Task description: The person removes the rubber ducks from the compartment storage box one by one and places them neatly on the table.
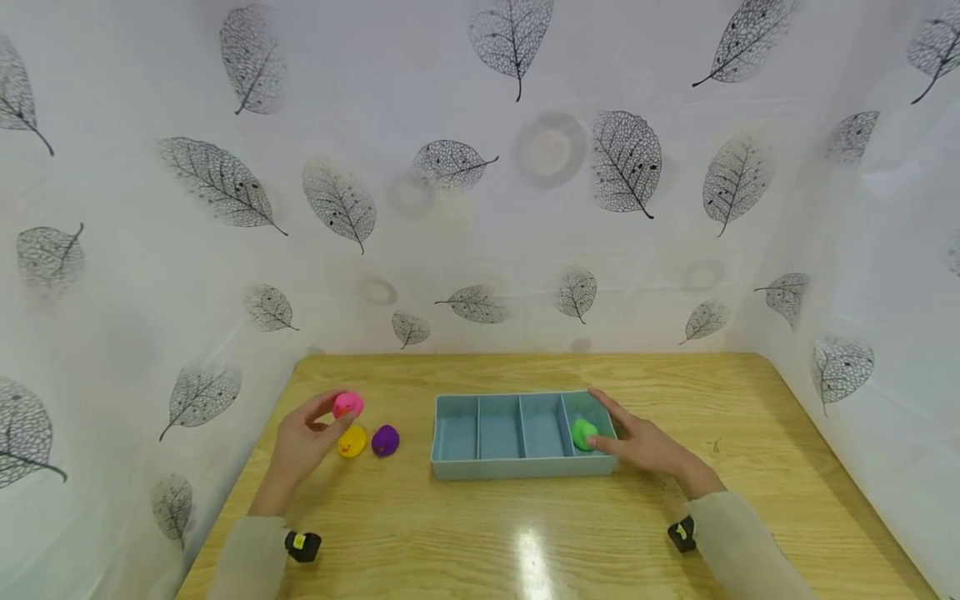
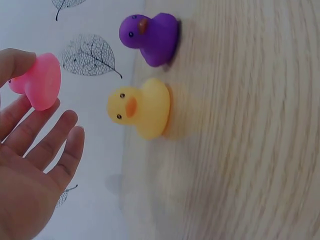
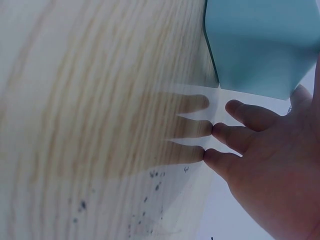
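Note:
My left hand pinches a pink rubber duck between thumb and fingers, raised above the table. In the left wrist view its other fingers spread out below the pink duck. Just beneath stand a yellow rubber duck and, to its right, a purple rubber duck. My right hand spans the right end of a blue-grey divided box. Its thumb reaches over the rim to a green rubber duck in the rightmost compartment. In the right wrist view several fingertips meet the tabletop beside the box wall.
The wooden table carries the box near its middle, with the loose ducks to the left. A white sheet printed with leaves stands behind and along both sides. Dark specks mark the tabletop near my right hand.

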